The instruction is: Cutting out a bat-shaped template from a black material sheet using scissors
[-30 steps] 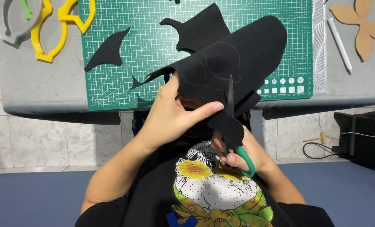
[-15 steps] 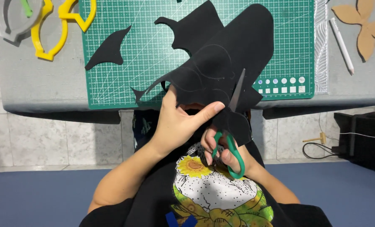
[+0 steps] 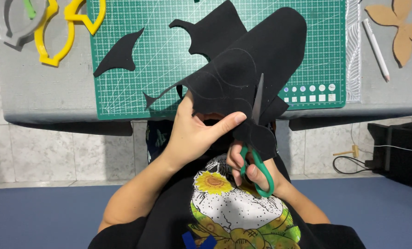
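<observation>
Grey-topped craft table [image 3: 53, 92] up top, tiled wall and blue floor below it, and the actual work is happening off the table edge, over the lap.

So the big black foam sheet [image 3: 256, 64] is held up in the air, its far part hanging over the green cutting mat [image 3: 150, 69]. You can just about make out faint curved outlines traced on it. Left hand [image 3: 192, 133] is pinching its lower edge, thumb stretched out along the front toward the blade, other fingers tucked behind the sheet. Right hand [image 3: 249, 168] sits just below that thumb, fingers closed through the loops of the green-handled scissors [image 3: 256, 152]. One blade pokes straight up in front of the foam, just past the thumb tip; can't really tell how far apart the blades are.

Past the fingers: a loose black curved offcut [image 3: 118, 55] lying on the mat, yellow outline templates [image 3: 58, 27] and a grey one [image 3: 16, 23] way off left, a white pencil [image 3: 375, 48] and a tan petal-shaped cutout [image 3: 399, 25] off right.

What I'd worry about: that thumb is really close to the blade, so a quick snip could nick it. Also the sheet is floppy and only held at one edge, so it could sag or twist and the cut would wander off the traced line.
</observation>
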